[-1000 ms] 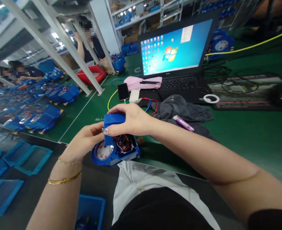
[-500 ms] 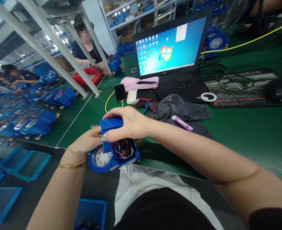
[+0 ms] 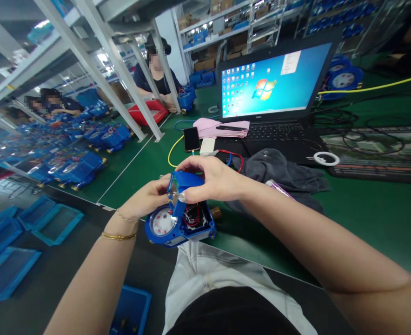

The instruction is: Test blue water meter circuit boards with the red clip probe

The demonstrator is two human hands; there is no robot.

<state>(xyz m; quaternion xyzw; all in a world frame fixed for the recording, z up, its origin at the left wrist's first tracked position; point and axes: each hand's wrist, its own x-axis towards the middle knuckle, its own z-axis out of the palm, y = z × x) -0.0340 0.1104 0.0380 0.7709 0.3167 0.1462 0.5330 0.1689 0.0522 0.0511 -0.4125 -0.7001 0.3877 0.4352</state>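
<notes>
On the bench's near edge sits a blue water meter (image 3: pixel 181 237). Its round dial (image 3: pixel 162 220) faces up, and red and dark wires (image 3: pixel 193 216) show in its open compartment. Above the meter, a blue cover (image 3: pixel 188 179) is held tilted, with what looks like a circuit board (image 3: pixel 174 190) along its left side. My right hand (image 3: pixel 212 179) is closed around the cover, thumb on the near face and fingers over the top. My left hand (image 3: pixel 149 197) is closed at the cover's left edge, its fingertips partly hidden behind it.
Behind the meter are a phone (image 3: pixel 191 139), pink papers (image 3: pixel 205 128), a laptop (image 3: pixel 268 88) and a grey cloth (image 3: pixel 271 163). A purple tube (image 3: pixel 278 188) lies on the cloth. Many blue meters (image 3: pixel 76 165) stand at left. Blue crates (image 3: pixel 57 225) are on the floor. A co-worker (image 3: pixel 156 70) sits across the bench.
The view has shifted, so the scene sits further right. The cover has turned, and its left side with the board now shows. Both hands stay on it.
</notes>
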